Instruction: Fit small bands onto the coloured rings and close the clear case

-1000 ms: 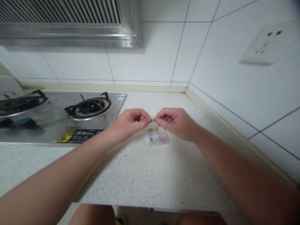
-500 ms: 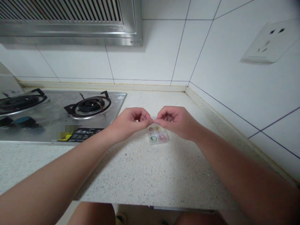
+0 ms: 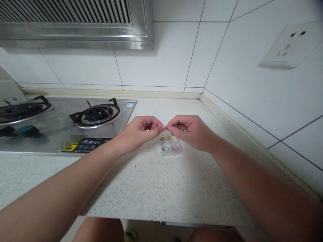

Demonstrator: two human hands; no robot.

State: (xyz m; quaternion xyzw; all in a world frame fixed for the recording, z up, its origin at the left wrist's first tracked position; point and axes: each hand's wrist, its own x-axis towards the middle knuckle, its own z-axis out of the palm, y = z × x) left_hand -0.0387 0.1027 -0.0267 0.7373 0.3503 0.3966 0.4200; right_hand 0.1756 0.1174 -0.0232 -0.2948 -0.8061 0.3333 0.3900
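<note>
My left hand and my right hand meet fingertip to fingertip above the counter, both closed in a pinch. Between the fingertips is a tiny thin loop, mostly covered by them; its exact kind is too small to tell. Just below and in front of the hands, a clear compartment box lies on the counter. Its compartments hold small ring-shaped pieces: a green one, a pink one, a yellow one and a brownish one. My fingers partly hide the box's far end.
The speckled counter runs to the tiled wall. On the left sits a gas stove with a black burner and knobs. A range hood hangs above. A wall socket is at the right.
The right fingertips have shifted slightly left, closer to the left ones. Less of the thin loop shows between them. The box has stayed in place.
</note>
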